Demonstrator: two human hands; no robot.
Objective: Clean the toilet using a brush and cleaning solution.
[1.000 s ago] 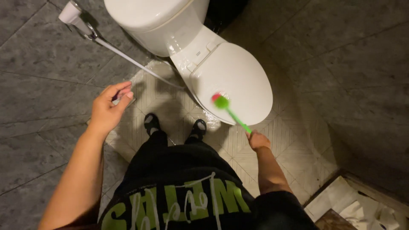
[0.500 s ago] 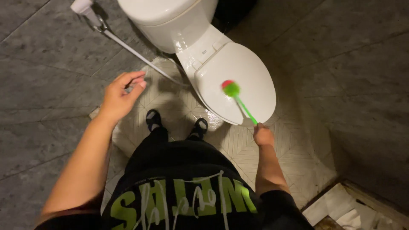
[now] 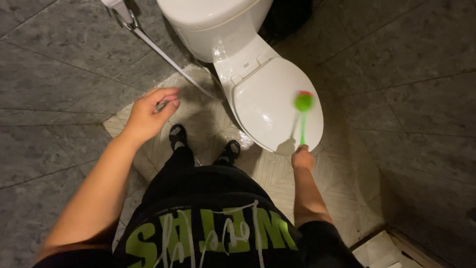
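Two hands over grey stone floor tiles (image 3: 59,74): right hand (image 3: 302,158) clamped on green brush (image 3: 303,111) above closed toilet lid (image 3: 267,106), left hand (image 3: 148,115) loosely spread.

head view, looking steeply down, near

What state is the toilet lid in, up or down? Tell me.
Down. The white toilet lid lies flat over the bowl, and the green brush in the right hand is over it.

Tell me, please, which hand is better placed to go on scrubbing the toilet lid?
Right. The right hand grips the green brush, whose head is over the closed lid. The left hand hangs open over the floor, away from the toilet.
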